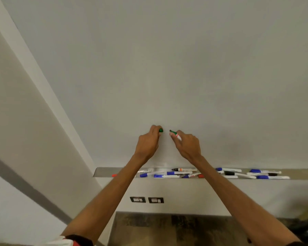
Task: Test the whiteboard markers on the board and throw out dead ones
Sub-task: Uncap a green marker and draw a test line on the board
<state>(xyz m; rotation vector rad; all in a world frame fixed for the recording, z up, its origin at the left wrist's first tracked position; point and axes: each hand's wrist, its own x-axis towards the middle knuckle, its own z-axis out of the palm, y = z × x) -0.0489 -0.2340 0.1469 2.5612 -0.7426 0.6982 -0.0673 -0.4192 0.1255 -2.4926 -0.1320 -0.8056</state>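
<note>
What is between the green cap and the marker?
Nothing but bare board. In the head view, a small gap of white separates the cap in the left hand from the marker in the right hand.

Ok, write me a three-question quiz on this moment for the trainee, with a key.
1. True or false: the green marker in the right hand is capped.
2. What does the left hand hold? A) a green cap B) an eraser C) a blue marker
3. Fill in: the other markers lie in the ____ under the whiteboard.
Key: 1 false, its tip is bare. 2 A. 3 tray.
</note>
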